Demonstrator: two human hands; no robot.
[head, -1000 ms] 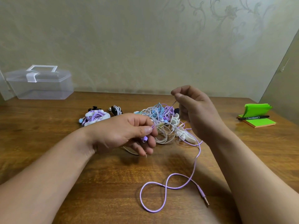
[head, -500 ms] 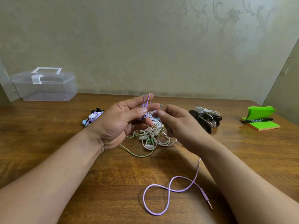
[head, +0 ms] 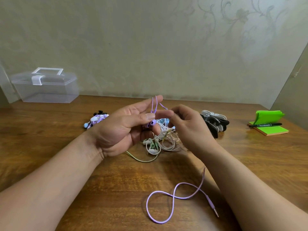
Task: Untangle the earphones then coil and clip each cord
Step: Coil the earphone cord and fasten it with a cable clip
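1. Purple earphones [head: 150, 123]: buds pinched in your left hand [head: 126, 129], cord [head: 147, 204] lying in a figure-eight near you.
2. Tangled white, green and cream earphones [head: 158, 142] lie just beyond that hand.
3. Black and white clips [head: 215, 122] sit piled at right.

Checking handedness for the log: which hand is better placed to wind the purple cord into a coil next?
Right. The left hand is busy pinching the purple earbuds with its thumb, while the right hand pinches the purple cord beside the left fingertips, its slack trailing free on the table.

A home room — floral wallpaper [head: 240, 17], wooden table [head: 41, 140], green sticky notes [head: 270, 130].
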